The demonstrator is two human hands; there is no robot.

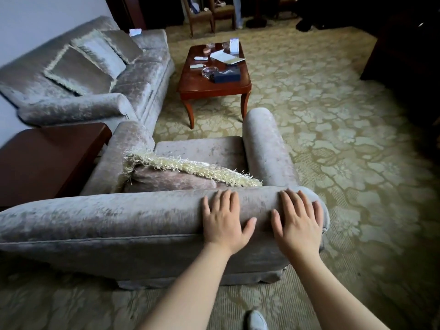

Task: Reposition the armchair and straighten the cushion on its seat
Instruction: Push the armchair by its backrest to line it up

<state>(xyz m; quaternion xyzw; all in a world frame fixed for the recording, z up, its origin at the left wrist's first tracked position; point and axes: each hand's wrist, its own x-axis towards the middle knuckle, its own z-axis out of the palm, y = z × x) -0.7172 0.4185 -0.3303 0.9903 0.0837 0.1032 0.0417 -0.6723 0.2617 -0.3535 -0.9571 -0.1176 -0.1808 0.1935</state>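
A grey velvet armchair [119, 217] stands in front of me, seen from behind its rolled backrest. My left hand [226, 217] and my right hand [298, 220] lie flat on the top of the backrest near its right end, fingers spread and palms down, gripping nothing. A fringed cushion [171, 175] lies tilted on the seat, leaning against the backrest, its cream fringe turned upward. The seat's front part is bare.
A dark wooden side table [42, 158] touches the armchair's left arm. A matching sofa [78, 75] with cushions stands at the left. A wooden coffee table [214, 82] with papers and a box stands beyond the armchair. Patterned carpet spreads to the right. My shoe [257, 320] shows below.
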